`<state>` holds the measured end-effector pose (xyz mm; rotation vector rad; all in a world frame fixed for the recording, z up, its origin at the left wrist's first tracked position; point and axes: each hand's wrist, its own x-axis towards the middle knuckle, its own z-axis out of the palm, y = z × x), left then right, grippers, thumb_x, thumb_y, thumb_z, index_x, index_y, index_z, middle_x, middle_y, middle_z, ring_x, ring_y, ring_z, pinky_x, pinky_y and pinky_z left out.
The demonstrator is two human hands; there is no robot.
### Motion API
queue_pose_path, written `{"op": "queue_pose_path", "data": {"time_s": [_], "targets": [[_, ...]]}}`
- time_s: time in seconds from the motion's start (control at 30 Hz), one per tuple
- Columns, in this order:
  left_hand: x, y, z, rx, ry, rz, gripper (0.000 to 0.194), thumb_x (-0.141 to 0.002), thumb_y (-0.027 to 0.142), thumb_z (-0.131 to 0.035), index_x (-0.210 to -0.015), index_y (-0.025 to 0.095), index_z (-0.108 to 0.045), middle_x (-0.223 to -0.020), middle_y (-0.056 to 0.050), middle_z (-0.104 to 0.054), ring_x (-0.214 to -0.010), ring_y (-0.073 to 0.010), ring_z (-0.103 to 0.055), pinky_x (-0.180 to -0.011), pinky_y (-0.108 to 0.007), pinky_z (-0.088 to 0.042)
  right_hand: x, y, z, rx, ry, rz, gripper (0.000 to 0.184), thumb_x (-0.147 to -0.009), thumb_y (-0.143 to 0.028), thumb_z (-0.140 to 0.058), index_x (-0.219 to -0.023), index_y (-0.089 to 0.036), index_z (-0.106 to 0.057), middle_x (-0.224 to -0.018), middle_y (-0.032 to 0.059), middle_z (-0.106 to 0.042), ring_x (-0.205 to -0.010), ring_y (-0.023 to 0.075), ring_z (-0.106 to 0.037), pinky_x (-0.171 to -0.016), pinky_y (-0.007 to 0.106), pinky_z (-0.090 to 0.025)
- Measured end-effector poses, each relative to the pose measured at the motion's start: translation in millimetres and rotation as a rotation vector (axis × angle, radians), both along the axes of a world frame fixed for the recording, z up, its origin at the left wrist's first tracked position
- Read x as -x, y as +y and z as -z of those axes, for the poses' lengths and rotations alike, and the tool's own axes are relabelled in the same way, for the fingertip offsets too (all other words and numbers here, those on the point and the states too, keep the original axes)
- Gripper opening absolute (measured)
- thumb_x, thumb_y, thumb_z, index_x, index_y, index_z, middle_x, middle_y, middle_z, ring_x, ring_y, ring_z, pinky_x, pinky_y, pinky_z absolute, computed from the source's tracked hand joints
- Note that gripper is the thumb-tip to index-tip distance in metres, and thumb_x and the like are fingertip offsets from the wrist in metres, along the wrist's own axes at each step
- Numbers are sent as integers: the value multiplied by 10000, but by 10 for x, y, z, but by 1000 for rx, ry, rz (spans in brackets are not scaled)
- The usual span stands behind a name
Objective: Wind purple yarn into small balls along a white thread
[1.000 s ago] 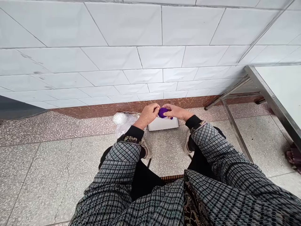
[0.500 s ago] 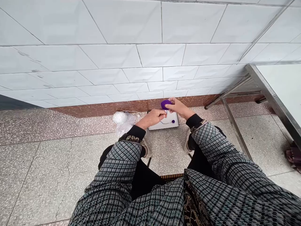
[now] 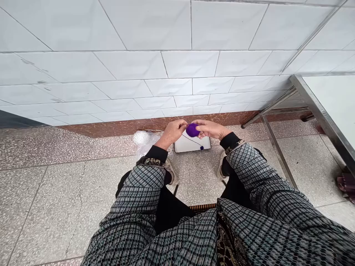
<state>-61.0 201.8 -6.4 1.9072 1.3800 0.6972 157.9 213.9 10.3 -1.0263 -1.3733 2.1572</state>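
Note:
Both my hands meet in front of me, above the floor near the wall. My right hand [image 3: 211, 129] grips a small round purple crocheted piece [image 3: 192, 130]. My left hand [image 3: 174, 132] is pinched closed against the piece's left side; what its fingertips hold is too small to make out. A thin purple thread [image 3: 194, 141] runs from the piece down to a small purple bit [image 3: 202, 147] lying on a white flat box [image 3: 192, 144] on the floor below my hands.
A crumpled clear plastic bag with white yarn [image 3: 144, 141] lies left of the box by the wall. A metal-framed table [image 3: 313, 107] stands at the right, its leg [image 3: 276, 151] near my right knee. Dark cloth [image 3: 346, 184] lies at the far right.
My hands have come back together: the right hand lowered the purple piece and the left hand rose to meet it. The thread now hangs shorter over the box.

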Motion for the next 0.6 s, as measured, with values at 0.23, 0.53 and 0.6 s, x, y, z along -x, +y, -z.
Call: {"op": "queue_pose_path", "data": {"time_s": [0.23,0.53,0.6], "targets": [[-100,-85,51,103,47,300,227,-893,268,-510,-811,176,-700,-702,-2,-646,-666,-150,-548,-701,-271,-423,79,52,45,-9,62,399,330,-906,-303,-754,-1112,-205,-516,-886,15,-653,-661,87,-631,-651,204,-584],[28,-83,-130,7,7,208,197,-899,248,-514,-844,176,-689,-855,-50,-703,-804,-174,-610,-802,-295,-467,8,35,90,-139,-442,-53,293,-831,-187,-781,-1047,-174,-583,-798,18,-642,-565,105,-576,-496,216,-502],[70,-53,-126,2,2,169,197,-905,250,-503,-836,171,-669,-874,-53,-702,-824,-178,-611,-820,-303,-468,-21,11,51,-84,-278,-173,335,-825,-216,-784,-1105,-170,-605,-847,27,-669,-597,103,-601,-547,221,-537]]}}
